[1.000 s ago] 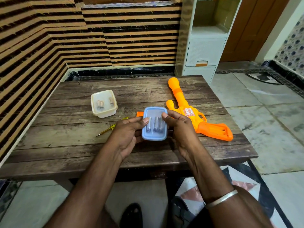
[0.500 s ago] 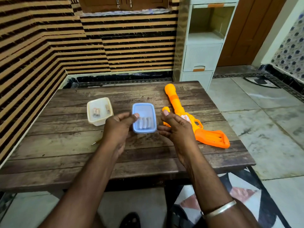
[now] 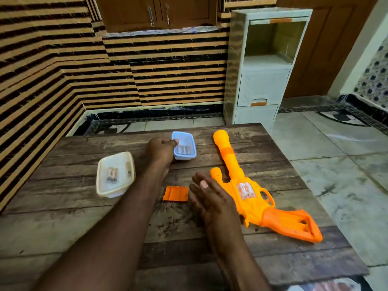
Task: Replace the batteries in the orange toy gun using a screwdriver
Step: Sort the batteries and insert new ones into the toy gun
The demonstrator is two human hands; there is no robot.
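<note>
The table [image 3: 63, 227] is showing old wooden planks, matt and rough, with open grain and dark scuffed patches. The toy gun [image 3: 237, 179] is looking like smooth orange plastic, catching a soft sheen along its barrel, and is carrying a worn, pale sticker [image 3: 244, 191] on its side. The small cover [image 3: 176, 193] is showing ribbed orange plastic. The blue box [image 3: 184, 157] and the cream box [image 3: 109, 193] are both looking like cloudy, half-clear plastic. The floor [image 3: 336, 164] is shining as polished tile, and the cabinet [image 3: 264, 87] is appearing as matt, pale plastic.
</note>
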